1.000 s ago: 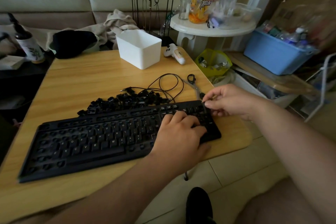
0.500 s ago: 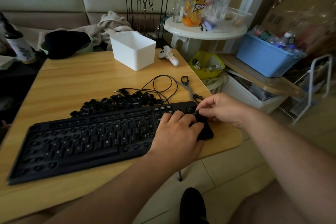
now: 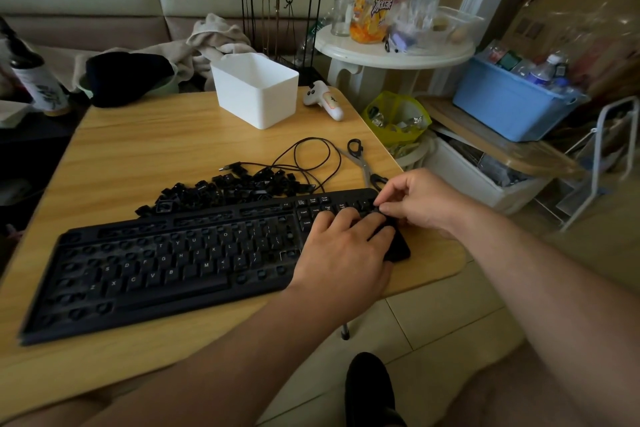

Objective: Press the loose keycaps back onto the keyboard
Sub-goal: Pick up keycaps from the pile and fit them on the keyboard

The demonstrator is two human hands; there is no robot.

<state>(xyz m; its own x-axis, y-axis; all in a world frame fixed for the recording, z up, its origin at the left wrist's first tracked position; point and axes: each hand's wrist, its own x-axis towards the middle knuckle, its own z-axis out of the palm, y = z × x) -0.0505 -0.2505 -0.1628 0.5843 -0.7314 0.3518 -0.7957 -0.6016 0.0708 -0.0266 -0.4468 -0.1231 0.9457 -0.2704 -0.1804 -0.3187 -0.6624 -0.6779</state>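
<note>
Loose keycaps (image 3: 228,192) lie behind keyboard (image 3: 166,260) on table (image 3: 138,149).

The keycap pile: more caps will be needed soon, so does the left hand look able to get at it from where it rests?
Probably yes. The left hand rests on the keyboard, and the keycap pile lies just past the keyboard's far edge with only bare table around it and nothing standing between.
</note>
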